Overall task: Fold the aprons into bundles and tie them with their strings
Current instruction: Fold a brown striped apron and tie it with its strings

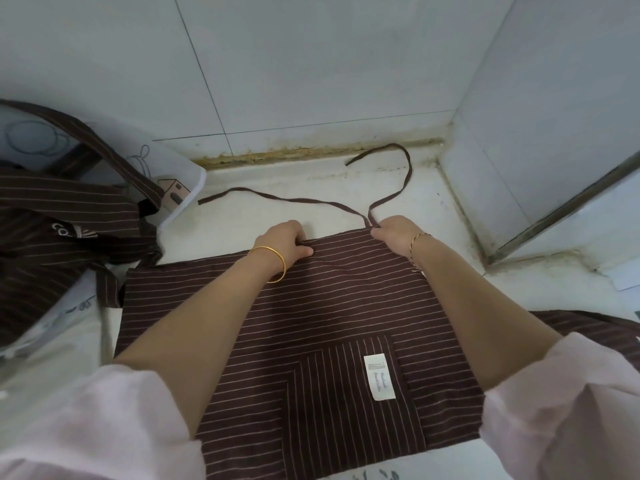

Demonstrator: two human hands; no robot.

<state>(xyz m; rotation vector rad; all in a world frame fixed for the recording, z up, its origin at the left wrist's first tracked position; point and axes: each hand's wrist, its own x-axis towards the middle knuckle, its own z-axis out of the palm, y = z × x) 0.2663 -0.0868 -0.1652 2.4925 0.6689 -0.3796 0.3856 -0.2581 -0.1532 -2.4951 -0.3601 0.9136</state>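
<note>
Both hands at the far edge of a brown striped apron spread on the white counter.

The left hand and right hand each pinch that hem, strings trailing beyond. To fold well, I'd keep both corners level, draw the edge evenly and leave the strings free for tying.

apron flat on counter, strings behind, apron pile left

Lighting even, diffuse, moderately bright; shadows soft and faint. No glare. Wide-angle distortion bends straight lines toward edges. Near sleeves slightly blurred.
</note>
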